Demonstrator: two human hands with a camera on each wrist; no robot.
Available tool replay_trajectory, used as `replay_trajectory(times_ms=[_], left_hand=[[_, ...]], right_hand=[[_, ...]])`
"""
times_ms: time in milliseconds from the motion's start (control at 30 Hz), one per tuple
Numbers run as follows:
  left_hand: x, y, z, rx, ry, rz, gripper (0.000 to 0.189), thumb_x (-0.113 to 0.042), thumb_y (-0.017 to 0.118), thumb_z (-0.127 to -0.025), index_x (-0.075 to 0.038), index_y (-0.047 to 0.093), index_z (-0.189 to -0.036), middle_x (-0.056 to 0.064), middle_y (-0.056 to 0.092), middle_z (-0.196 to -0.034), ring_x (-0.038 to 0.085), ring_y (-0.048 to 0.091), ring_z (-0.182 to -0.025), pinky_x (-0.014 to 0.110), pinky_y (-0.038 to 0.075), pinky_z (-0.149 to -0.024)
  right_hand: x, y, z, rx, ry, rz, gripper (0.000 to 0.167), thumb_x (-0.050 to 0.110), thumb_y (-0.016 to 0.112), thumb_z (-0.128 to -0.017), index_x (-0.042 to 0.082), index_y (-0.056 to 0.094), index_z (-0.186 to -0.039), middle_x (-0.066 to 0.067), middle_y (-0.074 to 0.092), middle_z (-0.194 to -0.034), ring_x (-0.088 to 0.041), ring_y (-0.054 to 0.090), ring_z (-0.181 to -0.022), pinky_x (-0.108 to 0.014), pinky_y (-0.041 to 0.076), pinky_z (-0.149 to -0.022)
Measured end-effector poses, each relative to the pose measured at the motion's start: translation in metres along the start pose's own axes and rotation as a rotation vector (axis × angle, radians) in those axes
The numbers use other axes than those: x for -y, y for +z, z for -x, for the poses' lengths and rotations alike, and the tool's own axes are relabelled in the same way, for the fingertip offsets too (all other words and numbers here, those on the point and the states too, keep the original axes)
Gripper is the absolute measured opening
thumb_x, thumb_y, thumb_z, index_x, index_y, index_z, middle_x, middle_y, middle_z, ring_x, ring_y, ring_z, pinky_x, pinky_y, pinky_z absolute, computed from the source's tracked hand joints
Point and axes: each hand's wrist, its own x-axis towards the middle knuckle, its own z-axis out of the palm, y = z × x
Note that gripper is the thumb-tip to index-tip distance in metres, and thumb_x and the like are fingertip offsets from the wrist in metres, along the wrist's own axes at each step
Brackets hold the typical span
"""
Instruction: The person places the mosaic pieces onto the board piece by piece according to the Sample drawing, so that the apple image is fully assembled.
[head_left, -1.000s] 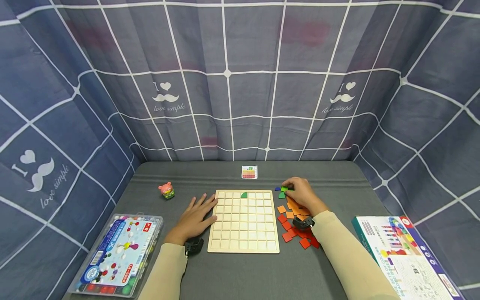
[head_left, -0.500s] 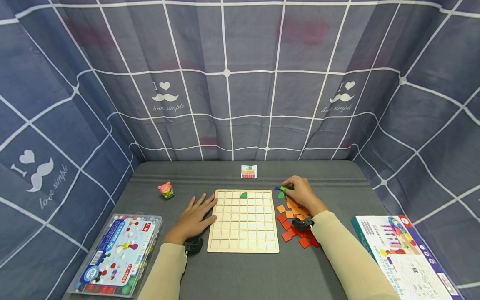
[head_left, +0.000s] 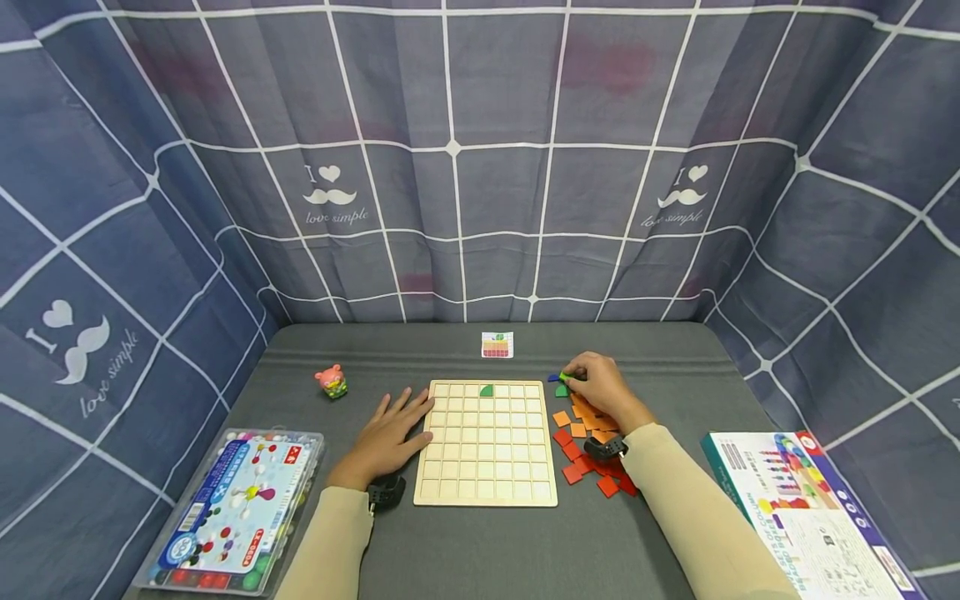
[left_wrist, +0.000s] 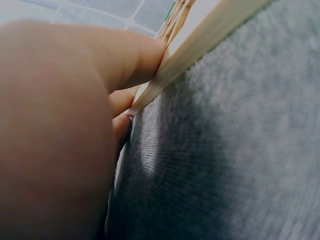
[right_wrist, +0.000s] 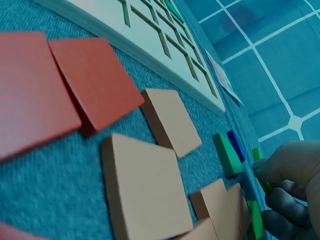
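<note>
My left hand (head_left: pixel 386 440) lies with its fingers spread at the left edge of a wooden grid board (head_left: pixel 486 444); the left wrist view shows the thumb (left_wrist: pixel 135 57) touching the board's side. A green quarter-round tile (head_left: pixel 487 390) sits in the board's top row. Right of the board, my right hand (head_left: pixel 602 388) pinches a thin light green tile (right_wrist: pixel 257 154) between thumb and fingers. Near its fingertips lie a green tile (right_wrist: pixel 227 156), a blue tile (right_wrist: pixel 236 145) and another green tile (right_wrist: pixel 255 220), partly hidden. Orange tiles (head_left: pixel 562 419) and red tiles (head_left: pixel 572 474) lie nearer the wrist.
Behind the board lies a small pattern card (head_left: pixel 497 345). A pink figurine (head_left: pixel 332 381) stands at the left. A clear plastic case (head_left: pixel 236 508) sits front left, a printed box (head_left: pixel 810 508) front right. Checked curtains (head_left: pixel 495 192) enclose the table.
The light green tile has tilted in my right fingers, which have shifted very slightly left. My left hand and the board stay as they were.
</note>
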Motion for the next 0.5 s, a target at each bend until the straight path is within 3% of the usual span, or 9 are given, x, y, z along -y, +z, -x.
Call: replay_trajectory(times_ms=[200,500], left_hand=[[0.000,0.000,0.000,-0.010,0.010,0.008,0.068,-0.047,0.057,-0.107,-0.014,0.042,-0.164,0.006,0.033,-0.169,0.036,0.021,-0.156,0.059,0.003,-0.126],[0.000,-0.002,0.001,0.001,0.018,0.016,0.067,-0.046,0.057,-0.107,-0.014,0.041,-0.165,0.007,0.031,-0.170,0.037,0.020,-0.157,0.060,0.002,-0.126]], right_hand=[[0.007,0.005,0.000,-0.007,-0.063,-0.009,0.011,0.006,0.081,-0.092,0.004,0.083,-0.102,-0.008,0.071,-0.109,-0.026,0.068,-0.093,-0.046,0.058,-0.082],[0.029,0.013,-0.001,0.029,-0.107,-0.066,0.012,0.004,0.081,-0.093,0.003,0.082,-0.105,-0.009,0.070,-0.113,-0.026,0.068,-0.097,-0.044,0.060,-0.085]])
